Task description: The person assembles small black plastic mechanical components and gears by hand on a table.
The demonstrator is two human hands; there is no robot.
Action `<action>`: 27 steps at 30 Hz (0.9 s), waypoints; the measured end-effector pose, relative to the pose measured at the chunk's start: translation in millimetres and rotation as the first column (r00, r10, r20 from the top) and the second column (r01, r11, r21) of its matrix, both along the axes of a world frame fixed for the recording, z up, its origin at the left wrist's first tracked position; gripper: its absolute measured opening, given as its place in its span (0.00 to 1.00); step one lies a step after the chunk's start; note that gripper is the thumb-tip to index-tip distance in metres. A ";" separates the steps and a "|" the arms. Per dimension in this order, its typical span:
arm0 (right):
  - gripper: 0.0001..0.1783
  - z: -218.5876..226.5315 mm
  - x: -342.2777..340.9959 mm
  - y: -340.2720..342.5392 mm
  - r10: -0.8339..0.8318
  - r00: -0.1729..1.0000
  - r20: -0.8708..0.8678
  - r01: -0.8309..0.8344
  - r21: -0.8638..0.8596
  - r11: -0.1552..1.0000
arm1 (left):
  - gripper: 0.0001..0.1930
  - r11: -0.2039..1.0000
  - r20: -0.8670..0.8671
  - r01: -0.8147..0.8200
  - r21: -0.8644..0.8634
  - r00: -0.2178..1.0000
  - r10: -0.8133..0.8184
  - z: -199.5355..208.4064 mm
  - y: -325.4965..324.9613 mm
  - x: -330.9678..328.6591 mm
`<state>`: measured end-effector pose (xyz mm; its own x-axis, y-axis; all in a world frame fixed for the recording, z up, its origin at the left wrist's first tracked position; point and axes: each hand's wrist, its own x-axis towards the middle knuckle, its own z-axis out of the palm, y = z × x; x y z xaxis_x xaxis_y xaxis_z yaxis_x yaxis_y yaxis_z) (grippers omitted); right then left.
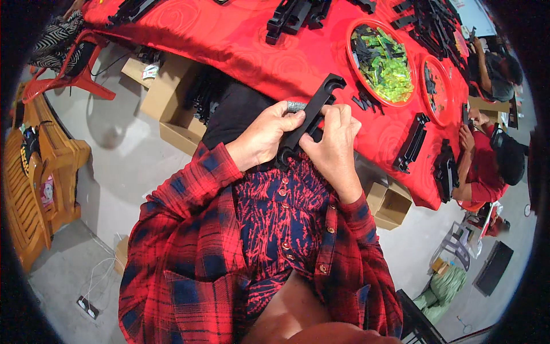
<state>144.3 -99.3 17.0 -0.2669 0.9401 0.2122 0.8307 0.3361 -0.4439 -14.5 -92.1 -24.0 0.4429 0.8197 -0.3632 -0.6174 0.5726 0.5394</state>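
A long black plastic part [309,119] with a curved, hooked end is held at a slant over my lap. My left hand [263,133] grips it from the left, its thumb lying along the side. From the right, my right hand [335,146] closes on the same part, fingers bent and thumb pressed near its middle. What the right fingertips touch behind the part is hidden. Beyond my hands lies the red-covered table [240,51]. On it, a red-rimmed round tray [350,57] holds yellow-green clear pieces and small black ones.
A second round tray [423,86] sits right of the first. Similar black parts [411,143] lie along the table, with piles [298,17] farther back. Cardboard boxes [177,123] stand beneath the table, a wooden bench [43,178] at left. Other people [487,166] sit at right.
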 end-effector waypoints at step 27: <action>0.28 0.7 0.7 16.0 0.082 0.997 0.013 -0.083 0.061 0.995 | 0.13 0.992 -0.077 -0.027 0.126 0.996 0.037 0.1 5.3 1.2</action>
